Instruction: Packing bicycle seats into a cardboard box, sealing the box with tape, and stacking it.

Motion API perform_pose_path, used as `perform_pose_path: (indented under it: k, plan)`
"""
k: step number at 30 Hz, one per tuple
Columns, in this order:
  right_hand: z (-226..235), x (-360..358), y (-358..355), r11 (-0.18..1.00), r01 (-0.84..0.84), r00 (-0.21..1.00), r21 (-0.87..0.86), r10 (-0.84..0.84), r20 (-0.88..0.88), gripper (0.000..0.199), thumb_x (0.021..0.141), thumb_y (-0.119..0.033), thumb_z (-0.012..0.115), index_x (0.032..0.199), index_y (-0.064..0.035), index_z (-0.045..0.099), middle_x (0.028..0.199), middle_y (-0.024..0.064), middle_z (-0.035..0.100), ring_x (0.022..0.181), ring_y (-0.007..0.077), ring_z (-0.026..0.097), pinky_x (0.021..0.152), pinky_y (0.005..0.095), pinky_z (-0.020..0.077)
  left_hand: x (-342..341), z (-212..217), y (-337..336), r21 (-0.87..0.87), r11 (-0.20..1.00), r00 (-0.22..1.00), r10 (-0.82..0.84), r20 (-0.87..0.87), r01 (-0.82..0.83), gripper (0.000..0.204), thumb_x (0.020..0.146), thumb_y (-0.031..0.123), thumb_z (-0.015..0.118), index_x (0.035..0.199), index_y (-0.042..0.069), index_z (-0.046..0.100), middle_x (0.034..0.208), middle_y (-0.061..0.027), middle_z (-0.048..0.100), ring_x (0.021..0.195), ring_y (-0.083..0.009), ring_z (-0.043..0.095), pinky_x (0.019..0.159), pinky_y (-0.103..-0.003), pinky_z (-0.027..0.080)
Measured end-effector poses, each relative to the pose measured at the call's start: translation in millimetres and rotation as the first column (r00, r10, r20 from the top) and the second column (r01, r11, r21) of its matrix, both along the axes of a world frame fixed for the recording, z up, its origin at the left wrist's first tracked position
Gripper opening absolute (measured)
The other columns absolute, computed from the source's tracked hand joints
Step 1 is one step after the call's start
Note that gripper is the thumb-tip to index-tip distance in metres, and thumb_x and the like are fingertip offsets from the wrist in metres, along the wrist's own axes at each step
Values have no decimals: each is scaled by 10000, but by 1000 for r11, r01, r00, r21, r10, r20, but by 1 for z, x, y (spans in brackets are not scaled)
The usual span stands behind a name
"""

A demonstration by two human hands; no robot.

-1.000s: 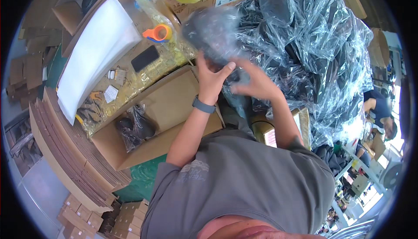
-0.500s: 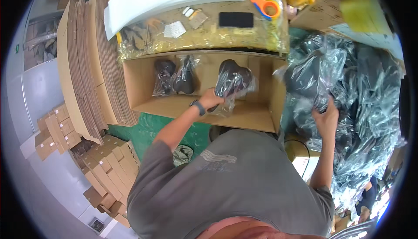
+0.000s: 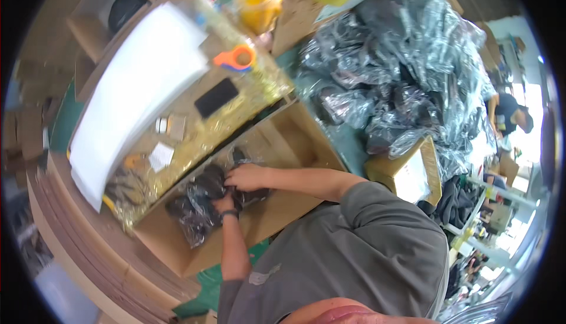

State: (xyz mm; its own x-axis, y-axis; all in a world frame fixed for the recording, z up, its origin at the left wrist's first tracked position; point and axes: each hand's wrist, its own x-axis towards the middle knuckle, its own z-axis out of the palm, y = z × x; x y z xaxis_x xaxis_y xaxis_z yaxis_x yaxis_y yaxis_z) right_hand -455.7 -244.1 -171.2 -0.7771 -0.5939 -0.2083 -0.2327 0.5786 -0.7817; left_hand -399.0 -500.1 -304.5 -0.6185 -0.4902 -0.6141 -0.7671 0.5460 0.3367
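Observation:
Black bike saddles in clear plastic bags lie in a long open cardboard box (image 3: 168,247). My left hand (image 3: 224,204), with a dark band at its wrist, grips a bagged saddle (image 3: 209,182) at the box's middle. Just above it my right hand (image 3: 247,178) reaches across from the right, its fingers curled down on another bagged saddle (image 3: 254,195). One more wrapped saddle (image 3: 191,213) rests toward the left end. The hands and glossy film partly hide where one saddle stops and another begins.
Behind the box, a bench carries a phone (image 3: 216,97), an orange tape dispenser (image 3: 237,58) and white sheets (image 3: 138,94). A heap of bagged saddles (image 3: 401,47) lies at right, near a smaller carton (image 3: 433,170). Flattened cardboard (image 3: 106,259) stands at left. A person (image 3: 512,114) works far right.
My right hand has left the heap and come into the box beside my left. The left hand has shifted toward the saddles at the left. The whole view has turned with my head.

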Motion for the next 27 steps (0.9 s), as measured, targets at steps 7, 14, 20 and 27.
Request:
perform_pose_path:
  k: [7, 14, 20, 27]
  plan:
    - [276, -3, 553, -329, 918, 29, 220, -498, -867, 749, 862, -517, 805, 1330, 20, 573, 1221, 249, 643, 1135, 426, 649, 904, 530, 563, -16, 285, 200, 292, 849, 711, -132, -690, 441, 679, 974, 55, 687, 1584, 13, 391, 1463, -176, 590, 1344, -255, 565, 1114, -412, 443]
    - [189, -31, 706, -366, 696, 542, 618, -297, -786, 768, 1011, -266, 520, 1690, -76, 216, 1135, 149, 769, 1022, 376, 712, 752, 491, 518, -29, 357, 512, 552, 183, 581, -217, -784, 814, 409, 1021, 80, 678, 1420, 33, 600, 1132, -63, 757, 996, -130, 715, 865, -290, 572]
    - [262, -12, 698, 31, 832, 353, 553, -800, -486, 617, 811, -475, 766, 1169, 27, 759, 1196, 277, 747, 1129, 397, 734, 954, 478, 571, -29, 356, 653, 840, -74, 804, -253, -538, 538, 396, 1058, 176, 652, 1407, 13, 558, 1171, -84, 730, 1010, -150, 697, 858, -293, 559]
    - [329, 127, 505, 411, 912, 394, -8, -879, -267, 733, 839, -204, 820, 1490, -34, 529, 1356, 339, 619, 1252, 494, 612, 1022, 485, 518, -43, 387, 659, 962, -253, 954, -251, -166, 101, 572, 1059, 407, 655, 1491, 70, 491, 1346, -85, 659, 1215, -223, 651, 998, -373, 555]
